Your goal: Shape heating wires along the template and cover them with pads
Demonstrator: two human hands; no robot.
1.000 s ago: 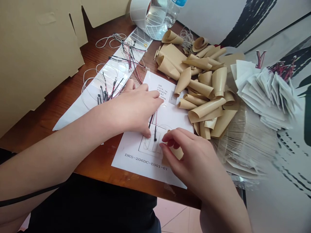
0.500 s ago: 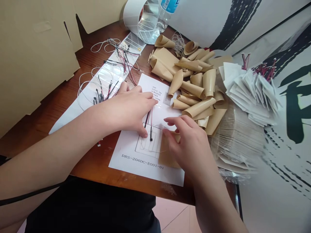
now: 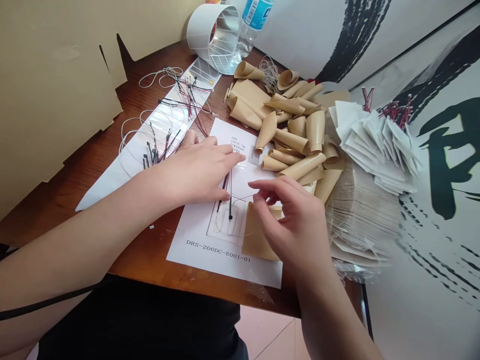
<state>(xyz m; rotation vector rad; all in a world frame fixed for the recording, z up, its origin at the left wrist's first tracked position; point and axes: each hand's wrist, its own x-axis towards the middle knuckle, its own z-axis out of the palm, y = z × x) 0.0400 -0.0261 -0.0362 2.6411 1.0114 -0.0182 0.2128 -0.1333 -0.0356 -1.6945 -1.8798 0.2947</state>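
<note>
A white printed sheet (image 3: pixel 195 240) lies on the table, marked "DRS-206DC-E001-01" and outlined with a rectangular template. My left hand (image 3: pixel 198 172) rests flat on it, its fingertips beside a black sensor lead with thin red and black wires (image 3: pixel 227 192). My right hand (image 3: pixel 290 217) pinches the top edge of a flat tan sheet (image 3: pixel 258 237), which lies on the paper's lower right. A fine loop of wire (image 3: pixel 238 227) sits on the template, partly hidden by the lead and the tan sheet.
Curled tan sheets (image 3: pixel 296 132) heap beyond the paper. Wired white pieces (image 3: pixel 375 145) fan out on a plastic-wrapped stack (image 3: pixel 360 215). Wired parts lie on a white strip (image 3: pixel 165 117). Behind stand a tape roll (image 3: pixel 212 42), a water bottle (image 3: pixel 255 20), and cardboard (image 3: pixel 48 110) at left.
The tan sheet shows more than it did a second ago, and my right hand has risen and spread a little. The whole scene has shifted slightly in view as my head moved.
</note>
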